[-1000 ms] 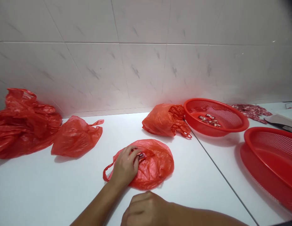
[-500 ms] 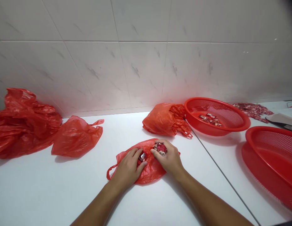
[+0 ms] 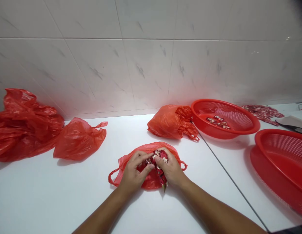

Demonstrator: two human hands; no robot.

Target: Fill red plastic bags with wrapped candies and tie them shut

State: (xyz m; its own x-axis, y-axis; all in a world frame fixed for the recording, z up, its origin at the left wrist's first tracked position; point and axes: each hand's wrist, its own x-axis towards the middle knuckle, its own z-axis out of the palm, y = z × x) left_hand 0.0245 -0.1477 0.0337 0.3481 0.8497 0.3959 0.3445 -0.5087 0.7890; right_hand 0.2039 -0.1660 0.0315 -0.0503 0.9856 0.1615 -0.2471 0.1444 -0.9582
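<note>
A red plastic bag (image 3: 151, 184) lies on the white tabletop under both hands, its handle loops showing at either side. My right hand (image 3: 173, 169) is closed around several small red and white wrapped candies (image 3: 161, 171), one hanging down past the bag's near edge with a gold-coloured end. My left hand (image 3: 134, 171) curls in from the left, fingers and thumb closed about shiny wrapped candies at the middle of the bag. The fingers partly hide how many pieces each hand has.
Behind stands a filled, knotted red bag (image 3: 164, 123). Farther right are a red mesh basket (image 3: 221, 132) holding several candies, a second red basket (image 3: 275, 162) and a patterned cloth (image 3: 264, 113). Two red bags, one large (image 3: 26, 126) and one smaller (image 3: 80, 141), rest at left beside the tiled wall.
My hands have drawn closer together. More wrapped candies now show in my right hand, which has turned so that some hang down. The bag's right handle has come into sight.
</note>
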